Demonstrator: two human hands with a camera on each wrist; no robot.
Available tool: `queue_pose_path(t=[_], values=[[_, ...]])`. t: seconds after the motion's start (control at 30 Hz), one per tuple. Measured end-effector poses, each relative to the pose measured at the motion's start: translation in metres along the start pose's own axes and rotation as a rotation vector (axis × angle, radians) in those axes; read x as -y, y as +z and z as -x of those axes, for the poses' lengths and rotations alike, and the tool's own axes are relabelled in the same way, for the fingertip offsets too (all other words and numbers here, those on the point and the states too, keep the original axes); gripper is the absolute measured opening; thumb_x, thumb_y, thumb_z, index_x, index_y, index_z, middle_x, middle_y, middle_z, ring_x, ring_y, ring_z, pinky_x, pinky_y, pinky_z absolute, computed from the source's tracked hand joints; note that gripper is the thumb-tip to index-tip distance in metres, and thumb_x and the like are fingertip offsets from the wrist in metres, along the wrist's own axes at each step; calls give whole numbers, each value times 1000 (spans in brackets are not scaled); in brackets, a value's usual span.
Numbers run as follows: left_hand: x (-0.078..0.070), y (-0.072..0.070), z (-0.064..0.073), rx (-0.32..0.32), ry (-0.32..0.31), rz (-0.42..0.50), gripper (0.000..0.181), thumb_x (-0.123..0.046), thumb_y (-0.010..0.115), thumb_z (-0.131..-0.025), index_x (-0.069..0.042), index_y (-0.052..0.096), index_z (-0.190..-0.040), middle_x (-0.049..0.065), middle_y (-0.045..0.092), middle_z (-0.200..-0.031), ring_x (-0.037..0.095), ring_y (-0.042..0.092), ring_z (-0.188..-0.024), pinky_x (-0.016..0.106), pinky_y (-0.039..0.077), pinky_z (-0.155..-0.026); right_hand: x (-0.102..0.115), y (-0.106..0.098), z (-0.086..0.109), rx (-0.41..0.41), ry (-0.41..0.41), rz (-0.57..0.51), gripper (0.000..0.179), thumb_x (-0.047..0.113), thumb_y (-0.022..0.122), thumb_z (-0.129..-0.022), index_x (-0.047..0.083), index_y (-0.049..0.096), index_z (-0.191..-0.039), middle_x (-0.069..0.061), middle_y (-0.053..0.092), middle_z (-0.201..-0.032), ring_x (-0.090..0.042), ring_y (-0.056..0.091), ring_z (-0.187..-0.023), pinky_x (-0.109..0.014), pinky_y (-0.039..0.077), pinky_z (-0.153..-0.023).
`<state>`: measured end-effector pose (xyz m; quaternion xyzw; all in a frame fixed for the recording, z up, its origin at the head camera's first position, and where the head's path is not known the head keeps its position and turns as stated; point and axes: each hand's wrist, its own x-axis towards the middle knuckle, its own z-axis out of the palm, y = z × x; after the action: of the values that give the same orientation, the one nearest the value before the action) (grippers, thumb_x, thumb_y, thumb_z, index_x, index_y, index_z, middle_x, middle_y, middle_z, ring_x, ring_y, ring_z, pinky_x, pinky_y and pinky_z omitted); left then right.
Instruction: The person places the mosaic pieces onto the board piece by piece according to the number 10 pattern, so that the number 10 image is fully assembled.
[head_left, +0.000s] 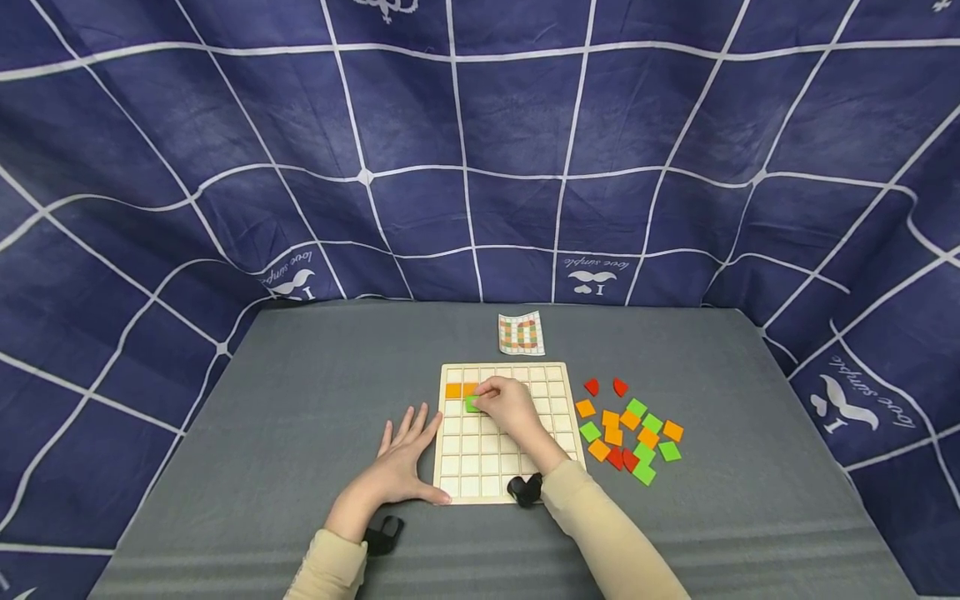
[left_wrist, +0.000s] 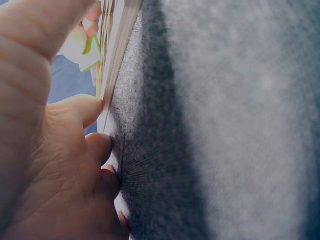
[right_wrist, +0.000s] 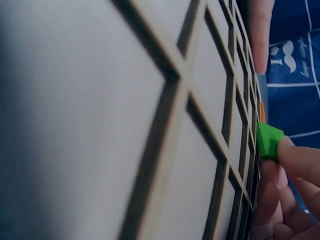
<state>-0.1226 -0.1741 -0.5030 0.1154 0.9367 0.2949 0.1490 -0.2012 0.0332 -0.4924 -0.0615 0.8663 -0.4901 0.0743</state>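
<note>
A wooden grid board [head_left: 468, 465] lies on the grey table, with two orange square tiles [head_left: 453, 391] side by side in a row near its far left corner. My right hand [head_left: 516, 410] pinches a green square tile [right_wrist: 270, 141] between thumb and fingers, just below the second orange tile. In the right wrist view that tile stands tilted at the grid's surface; whether it touches the cell floor I cannot tell. My left hand [head_left: 401, 468] lies with fingers spread along the board's left side, its index fingertip and thumb at the edge.
Right of the board lie loose orange [head_left: 673, 431], green [head_left: 670, 451] and red [head_left: 620, 387] tiles, some overlapping. A printed pattern card [head_left: 521, 333] sits beyond the board's far edge. Blue checked cloth [head_left: 510, 208] hangs behind the table and at both sides.
</note>
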Motion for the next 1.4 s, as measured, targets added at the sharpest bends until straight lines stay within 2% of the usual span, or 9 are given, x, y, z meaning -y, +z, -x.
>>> queue_pose_path(t=[0.3,0.5,0.67,0.83,0.97,1.17,1.27,1.4], values=[[-1,-1,0,3,-3,-7,130,-49,94,-55,-11,23,-158,17,8,-165,39,-1,-153,63,-6,-119,6,6,-1,-3,-44,186,3,11,76,-85,9,75,-87,-1,65,-80,-9,56,-69,-22,48,-63],[-2,-1,0,3,-6,0,130,-48,94,-55,-11,23,-157,16,7,-165,38,-1,-153,63,-6,-119,8,7,1,-19,-109,262,10,5,76,-84,9,71,-77,-2,60,-79,-10,54,-70,-20,48,-61],[-2,-1,0,5,-9,-2,130,-48,94,-55,-11,23,-158,16,6,-165,38,-2,-153,63,-7,-119,8,6,2,-8,-112,247,9,5,76,-84,9,71,-77,-1,60,-79,-9,54,-69,-19,48,-61],[-1,-1,2,15,-3,8,129,-48,94,-56,-11,22,-158,16,5,-166,38,-3,-153,62,-9,-119,9,-1,4,29,-35,134,4,10,76,-85,9,74,-87,-2,67,-79,-10,58,-69,-23,50,-64],[-1,-1,2,14,10,15,130,-47,94,-56,-10,21,-158,18,5,-165,40,-2,-153,62,-9,-119,6,-17,6,23,11,27,7,11,75,-86,8,74,-92,-3,71,-83,-11,63,-71,-25,52,-67],[-1,-2,2,18,11,22,131,-48,93,-57,-11,19,-158,16,3,-166,39,-4,-153,61,-11,-119,-6,-55,12,-55,55,-79,10,13,73,-88,7,75,-96,-6,74,-87,-19,68,-79,-25,52,-68],[-2,-2,2,14,21,32,131,-46,94,-57,-10,20,-158,18,3,-165,41,-3,-153,62,-11,-118,-14,-78,18,-102,78,-90,15,15,71,-90,6,75,-101,-9,74,-93,-25,69,-86,-26,53,-71],[-1,-2,2,17,22,37,131,-46,94,-57,-11,20,-158,18,2,-165,41,-4,-153,62,-11,-118,-31,-111,28,-153,106,-79,23,19,67,-94,3,72,-109,-13,74,-99,-31,69,-93,-33,56,-77]])
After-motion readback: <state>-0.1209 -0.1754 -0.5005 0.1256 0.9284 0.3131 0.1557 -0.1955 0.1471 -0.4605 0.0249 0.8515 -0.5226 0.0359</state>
